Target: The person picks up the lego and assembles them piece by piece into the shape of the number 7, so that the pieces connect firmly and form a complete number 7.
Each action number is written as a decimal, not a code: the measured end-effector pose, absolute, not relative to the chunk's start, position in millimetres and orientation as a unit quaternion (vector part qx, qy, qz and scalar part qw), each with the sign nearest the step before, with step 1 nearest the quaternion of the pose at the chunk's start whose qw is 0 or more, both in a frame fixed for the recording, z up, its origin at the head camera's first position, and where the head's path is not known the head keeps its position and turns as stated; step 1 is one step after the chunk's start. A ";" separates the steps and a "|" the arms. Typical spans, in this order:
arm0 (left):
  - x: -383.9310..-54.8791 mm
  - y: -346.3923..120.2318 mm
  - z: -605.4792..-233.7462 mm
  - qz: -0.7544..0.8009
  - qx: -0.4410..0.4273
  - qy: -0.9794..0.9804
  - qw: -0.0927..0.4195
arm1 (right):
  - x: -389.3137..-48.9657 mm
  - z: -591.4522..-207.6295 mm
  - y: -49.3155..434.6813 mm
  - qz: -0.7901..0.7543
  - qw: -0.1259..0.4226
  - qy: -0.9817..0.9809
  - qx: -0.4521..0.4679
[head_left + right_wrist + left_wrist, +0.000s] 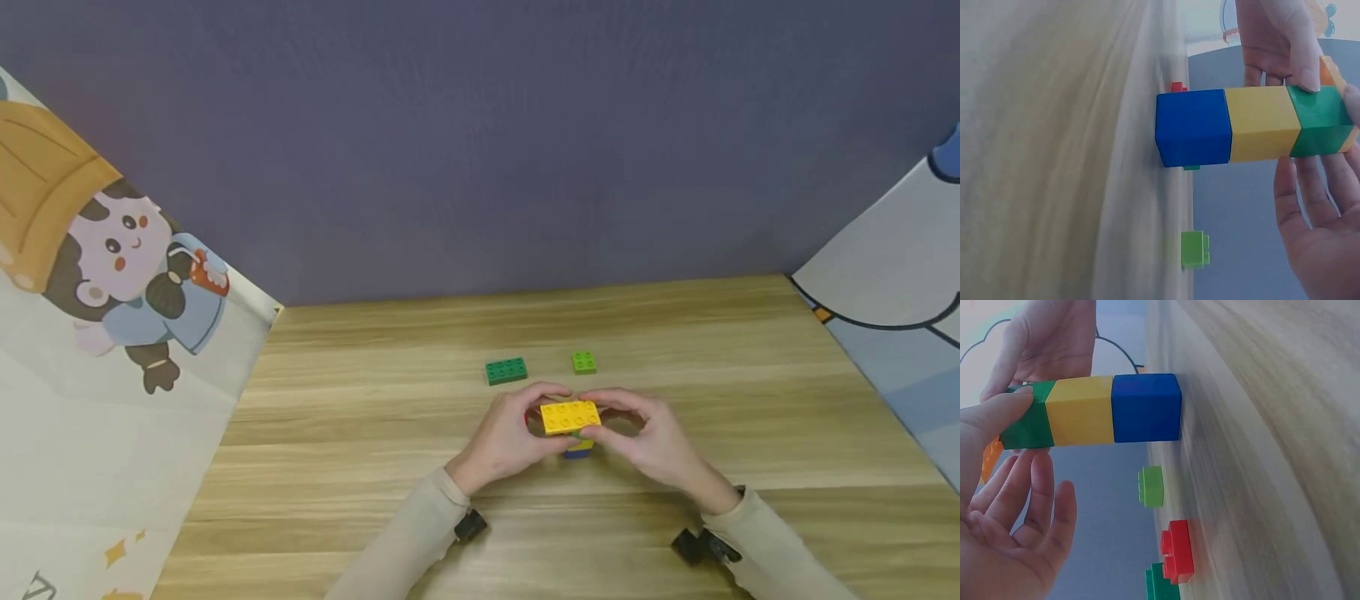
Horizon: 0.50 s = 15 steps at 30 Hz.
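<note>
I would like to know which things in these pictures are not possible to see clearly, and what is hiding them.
Red brick: head view, mostly hidden by the left hand.
Dark green brick: left wrist view, cut off by the bottom edge; right wrist view, mostly behind the blue block.
Whether the top brick is fully seated on the green block: both wrist views, thumbs partly cover the joint.

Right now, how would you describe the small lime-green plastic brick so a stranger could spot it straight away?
On the wood-grain table, look just beyond the right hand. There lies the small, square lime-green plastic brick, to the right of the oblong dark-green plastic brick. It is paler, with four studs on top against its neighbour's eight.
</note>
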<state>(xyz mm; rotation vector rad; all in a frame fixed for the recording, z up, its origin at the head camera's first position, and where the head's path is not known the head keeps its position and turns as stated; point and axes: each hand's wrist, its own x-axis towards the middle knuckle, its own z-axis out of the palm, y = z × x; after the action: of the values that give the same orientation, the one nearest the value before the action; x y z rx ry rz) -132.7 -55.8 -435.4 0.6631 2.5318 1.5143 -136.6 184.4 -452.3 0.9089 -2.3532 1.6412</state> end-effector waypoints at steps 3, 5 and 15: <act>-133.8 -56.9 -436.0 0.501 0.212 0.837 0.057 | -138.0 -453.0 183.0 0.545 0.053 -0.785 0.291; -135.1 -57.3 -436.7 0.504 0.212 0.835 0.055 | -139.2 -452.5 182.6 0.542 0.051 -0.789 0.285; -139.8 -58.1 -437.8 0.502 0.207 0.838 0.050 | -145.9 -450.6 179.4 0.567 0.058 -0.770 0.288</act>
<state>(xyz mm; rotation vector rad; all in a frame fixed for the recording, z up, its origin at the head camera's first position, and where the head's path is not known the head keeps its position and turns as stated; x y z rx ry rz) -139.8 -58.1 -437.8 0.6304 2.5531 1.5291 -145.9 179.4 -450.6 0.8724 -2.3331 1.7178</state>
